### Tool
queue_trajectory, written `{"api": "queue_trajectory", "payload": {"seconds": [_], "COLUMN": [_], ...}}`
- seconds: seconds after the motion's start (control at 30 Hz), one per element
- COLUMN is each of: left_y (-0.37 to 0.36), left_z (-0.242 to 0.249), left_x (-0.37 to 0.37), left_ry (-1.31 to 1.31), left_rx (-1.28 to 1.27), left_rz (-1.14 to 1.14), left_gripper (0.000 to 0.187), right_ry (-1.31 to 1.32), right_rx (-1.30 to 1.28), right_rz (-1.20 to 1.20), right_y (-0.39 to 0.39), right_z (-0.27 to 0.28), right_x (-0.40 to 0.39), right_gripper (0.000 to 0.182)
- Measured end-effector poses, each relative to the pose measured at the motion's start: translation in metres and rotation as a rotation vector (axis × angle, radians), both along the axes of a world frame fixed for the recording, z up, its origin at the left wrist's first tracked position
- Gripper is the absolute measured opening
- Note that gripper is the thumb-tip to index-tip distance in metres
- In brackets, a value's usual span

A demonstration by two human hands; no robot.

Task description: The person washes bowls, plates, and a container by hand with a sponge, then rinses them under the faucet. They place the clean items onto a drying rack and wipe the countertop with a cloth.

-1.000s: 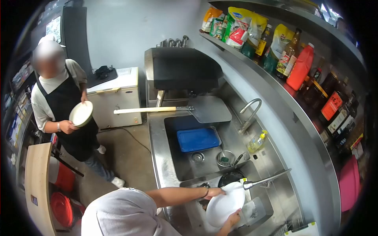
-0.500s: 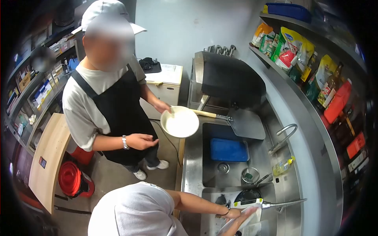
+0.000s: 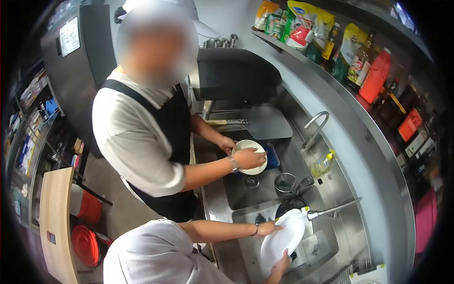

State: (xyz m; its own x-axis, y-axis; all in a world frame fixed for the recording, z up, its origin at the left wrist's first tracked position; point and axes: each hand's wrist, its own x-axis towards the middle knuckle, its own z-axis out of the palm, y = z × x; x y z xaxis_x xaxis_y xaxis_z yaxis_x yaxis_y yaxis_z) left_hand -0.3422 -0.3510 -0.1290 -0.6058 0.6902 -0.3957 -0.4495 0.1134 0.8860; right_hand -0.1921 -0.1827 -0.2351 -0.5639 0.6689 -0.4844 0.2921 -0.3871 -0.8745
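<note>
A white plate [image 3: 286, 235] is held tilted over the near sink basin [image 3: 247, 248], below the flexible spray tap [image 3: 326, 211]. My left hand [image 3: 268, 229], with a dark band at the wrist, grips its upper left edge. Lower down, my right hand [image 3: 282, 261] holds the plate's rim, its fingers partly hidden. Behind the plate a dark round pan [image 3: 291, 205] shows in part. A white board with green corners [image 3: 307, 220] is mostly covered by the plate and tap.
A co-worker [image 3: 142, 128] stands at the far basin, both hands on a white bowl [image 3: 244, 149]. Nearby are a blue tray [image 3: 273, 158], a metal cup [image 3: 285, 182], a curved tap [image 3: 316, 128] and a yellow soap bottle [image 3: 323, 164]. A shelf [image 3: 302, 59] with bags and bottles runs overhead.
The plate has turned to show more of its white face, and my hands have moved apart along its edge. The co-worker has stepped to the sink and brought the bowl over the far basin.
</note>
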Motion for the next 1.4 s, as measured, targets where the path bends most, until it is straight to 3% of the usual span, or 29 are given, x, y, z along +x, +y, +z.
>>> {"api": "queue_trajectory", "payload": {"seconds": [0.03, 0.1, 0.2, 0.23, 0.3, 0.33, 0.37, 0.4, 0.43, 0.47, 0.5, 0.53, 0.57, 0.63, 0.7, 0.77, 0.83, 0.93, 1.0, 1.03, 1.1, 1.13, 1.17, 1.23, 1.3, 1.4], "left_y": [-0.001, 0.000, 0.017, 0.025, 0.050, 0.058, 0.065, 0.086, 0.089, 0.089, 0.113, 0.096, 0.098, 0.093, 0.097, 0.098, 0.101, 0.082, 0.075, 0.076, 0.076, 0.070, 0.066, 0.049, 0.026, -0.005], "left_z": [-0.016, -0.040, -0.087, -0.097, -0.146, -0.143, -0.139, -0.180, -0.179, -0.141, -0.223, -0.123, -0.131, -0.105, -0.116, -0.127, -0.148, -0.108, -0.108, -0.124, -0.129, -0.122, -0.134, -0.152, -0.139, -0.124], "left_x": [0.000, -0.001, -0.012, -0.014, -0.011, -0.010, -0.009, -0.014, -0.020, -0.018, -0.027, -0.015, -0.013, -0.004, 0.005, 0.005, -0.009, -0.015, -0.029, -0.045, -0.055, -0.058, -0.065, -0.073, -0.055, -0.026], "left_ry": [-0.120, -0.122, 0.229, 0.351, 0.415, 0.631, 0.855, 0.891, 1.099, 0.994, 0.902, 0.516, 0.242, -0.023, -0.150, -0.131, -0.203, -0.266, -0.028, 0.157, 0.438, 0.707, 0.764, 1.018, 0.933, 1.026], "left_rx": [0.209, 0.178, -0.154, -0.288, -0.409, -0.463, -0.498, -0.550, -0.464, -0.498, -0.414, -0.424, -0.211, 0.060, 0.251, 0.322, 0.432, 0.479, 0.343, 0.208, 0.191, 0.035, 0.078, -0.100, -0.210, -0.284], "left_rz": [-0.033, 0.005, -0.008, -0.067, -0.158, -0.304, -0.464, -0.534, -0.656, -0.656, -0.462, -0.359, -0.243, -0.293, -0.255, -0.231, -0.232, -0.225, -0.288, -0.332, -0.294, -0.240, -0.218, -0.375, -0.575, -0.692], "left_gripper": [0.063, 0.054, 0.038, 0.045, 0.042, 0.039, 0.037, 0.038, 0.038, 0.035, 0.039, 0.044, 0.045, 0.028, 0.024, 0.018, 0.013, 0.019, 0.025, 0.028, 0.031, 0.023, 0.015, 0.010, 0.012, 0.021], "right_ry": [0.198, 0.433, 0.368, 0.370, 0.440, 0.504, 0.386, 0.304, 0.214, 0.175, 0.234, 0.246, 0.232, 0.082, 0.018, 0.070, -0.223, -0.368, -0.272, -0.202, -0.266, -0.367, -0.469, -0.482, -0.594, -0.748], "right_rx": [-0.146, -0.306, -0.217, -0.201, 0.073, 0.047, 0.214, 0.330, 0.439, 0.428, 0.552, 0.563, 0.519, 0.528, 0.598, 0.491, 0.658, 0.873, 1.121, 1.247, 1.468, 1.543, 1.611, 1.616, 1.622, 1.708], "right_rz": [-0.005, 0.026, -0.039, -0.078, -0.256, -0.325, -0.360, -0.423, -0.431, -0.505, -0.476, -0.484, -0.489, -0.463, -0.456, -0.462, -0.393, -0.271, -0.233, -0.211, -0.060, 0.034, 0.136, 0.184, 0.163, 0.140], "right_y": [0.019, 0.014, 0.014, 0.010, -0.009, -0.018, -0.018, -0.030, -0.028, -0.044, -0.046, -0.051, -0.057, -0.055, -0.058, -0.060, -0.068, -0.070, -0.078, -0.077, -0.071, -0.060, -0.048, -0.017, 0.008, 0.076], "right_z": [-0.017, 0.019, 0.040, 0.046, 0.058, 0.068, 0.062, 0.075, 0.055, 0.075, 0.069, 0.073, 0.081, 0.076, 0.085, 0.096, 0.113, 0.131, 0.178, 0.196, 0.234, 0.249, 0.264, 0.307, 0.357, 0.395], "right_x": [0.015, 0.040, 0.066, 0.070, 0.077, 0.076, 0.079, 0.075, 0.081, 0.073, 0.076, 0.078, 0.085, 0.105, 0.112, 0.107, 0.095, 0.080, 0.068, 0.065, 0.068, 0.074, 0.084, 0.107, 0.130, 0.176], "right_gripper": [0.055, 0.046, 0.046, 0.046, 0.044, 0.042, 0.039, 0.033, 0.030, 0.031, 0.032, 0.032, 0.032, 0.029, 0.026, 0.026, 0.030, 0.027, 0.017, 0.018, 0.029, 0.033, 0.037, 0.031, 0.028, 0.027]}}
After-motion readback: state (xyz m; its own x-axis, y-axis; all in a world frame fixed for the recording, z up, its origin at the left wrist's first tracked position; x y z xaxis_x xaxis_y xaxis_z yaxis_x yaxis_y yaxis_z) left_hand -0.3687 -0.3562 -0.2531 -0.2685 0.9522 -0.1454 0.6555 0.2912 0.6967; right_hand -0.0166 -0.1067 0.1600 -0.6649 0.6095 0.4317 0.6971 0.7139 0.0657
